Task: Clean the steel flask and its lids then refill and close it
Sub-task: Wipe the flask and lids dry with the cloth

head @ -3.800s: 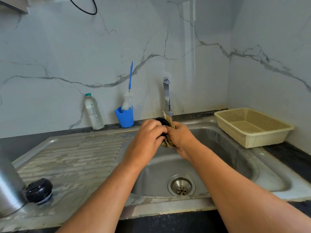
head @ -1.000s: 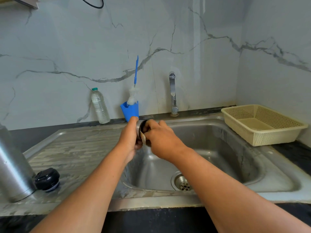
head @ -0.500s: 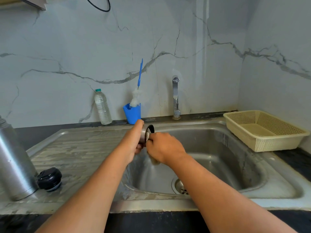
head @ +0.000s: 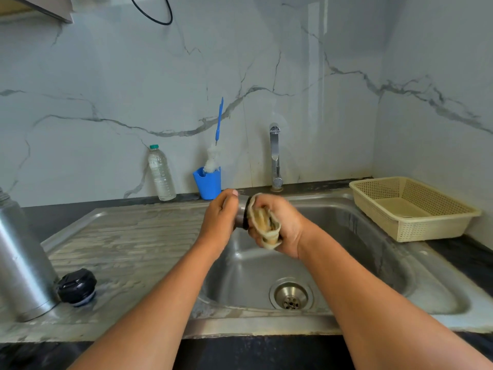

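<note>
rolled palm-up since the earlier frame, the right hand [head: 277, 225] now bares the yellowish cloth [head: 264, 222] bunched in its grip. steel flask [head: 24, 263] and black stopper [head: 76, 287] sit on the drainboard [head: 133, 236]; the left hand [head: 220, 220] grips the steel cup lid [head: 241, 213], rim against that cloth. if slick, the lid could slip into the sink [head: 373, 263].

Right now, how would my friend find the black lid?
Find the ribbed draining board left of the sink bowl. At its near left corner stands a tall steel flask; the black lid sits beside it, the only small dark round thing there.
</note>
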Demonstrator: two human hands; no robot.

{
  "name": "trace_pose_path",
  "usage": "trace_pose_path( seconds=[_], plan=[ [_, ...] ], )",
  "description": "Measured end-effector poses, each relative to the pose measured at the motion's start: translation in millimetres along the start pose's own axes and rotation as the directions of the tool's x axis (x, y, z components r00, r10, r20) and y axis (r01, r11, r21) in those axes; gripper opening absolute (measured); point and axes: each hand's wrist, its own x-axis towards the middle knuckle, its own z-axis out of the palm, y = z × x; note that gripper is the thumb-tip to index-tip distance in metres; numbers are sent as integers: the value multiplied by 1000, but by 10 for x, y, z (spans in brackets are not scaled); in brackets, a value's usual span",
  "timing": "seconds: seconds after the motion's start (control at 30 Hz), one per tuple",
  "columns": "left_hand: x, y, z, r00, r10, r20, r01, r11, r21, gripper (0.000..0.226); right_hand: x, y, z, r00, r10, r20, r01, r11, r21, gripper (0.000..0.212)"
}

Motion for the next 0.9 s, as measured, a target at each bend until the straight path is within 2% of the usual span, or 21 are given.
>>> trace_pose_path(
  seconds=[0.03, 0.1, 0.17, 0.2, 0.27, 0.3, 0.33, 0.4, 0.47, 0.5, 0.57, 0.63, 0.7, 0.77, 0.8, 0.83, 0.9],
  plan=[
    [-8, -11, -8, 999, -34, -10, 34, 999, -9, 47, -25, -8, 13, 999, -28, -27, 21, 972, -234, 30],
    [-5, 6, -41, 992, -116, -55, 115, 993, -18, 40, -11, -11, 27, 995, -96, -29, 56, 775, -629, 25],
    [12, 12, -78, 957, -281, -67, 275, 957, -89, 36, 63, 24, 18, 992, -129, 2, 74, 554, -829, 22],
    [21, -5, -96, 929, -371, -18, 366, 923, -120, 37, 110, 51, 3, 988, -157, -6, 65, 442, -895, 19],
    [4, -5, -116, 852, -513, 107, 523, 844, -115, 45, 184, 108, -41, 958, -286, -12, 29, 140, -990, 23],
    [-14, 20, -115, 821, -553, 143, 568, 816, -105, 50, 211, 125, -78, 934, -356, 34, 37, 0, -999, 31],
    [-19, 41, -112, 801, -576, 164, 594, 799, -96, 54, 229, 128, -121, 907, -408, 106, 74, -95, -993, 37],
    [-14, 74, -112, 769, -609, 193, 631, 771, -83, 58, 243, 105, -171, 856, -461, 235, 142, -226, -964, 41],
    [1, 85, -132, 736, -635, 235, 661, 749, -47, 59, 247, 87, -179, 831, -481, 280, 152, -287, -946, 39],
    [9, 72, -146, 732, -637, 243, 661, 749, -28, 58, 233, 81, -162, 847, -464, 258, 143, -268, -953, 38],
    [4, 48, -161, 765, -608, 213, 625, 780, -18, 54, 208, 108, -119, 908, -397, 131, 90, -122, -988, 35],
    [14, 26, -144, 819, -550, 162, 563, 826, -41, 48, 200, 143, -30, 946, -324, -6, 33, 113, -993, 28],
    [32, 18, -119, 858, -506, 93, 512, 856, -66, 41, 227, 168, 74, 967, -247, -66, 31, 370, -929, 22],
    [39, 32, -96, 888, -459, -8, 456, 883, -109, 33, 226, 155, 169, 987, -134, -92, 23, 675, -738, 27],
    [45, 42, -77, 903, -424, -65, 412, 900, -145, 30, 216, 139, 183, 994, -65, -93, -6, 790, -613, 28],
    [37, 61, -66, 920, -372, -123, 348, 920, -177, 30, 195, 121, 184, 997, -5, -83, -37, 870, -491, 27],
    [14, 96, -35, 946, -259, -197, 228, 960, -163, 34, 151, 108, 157, 997, 61, -42, -70, 960, -271, 21]
  ],
)
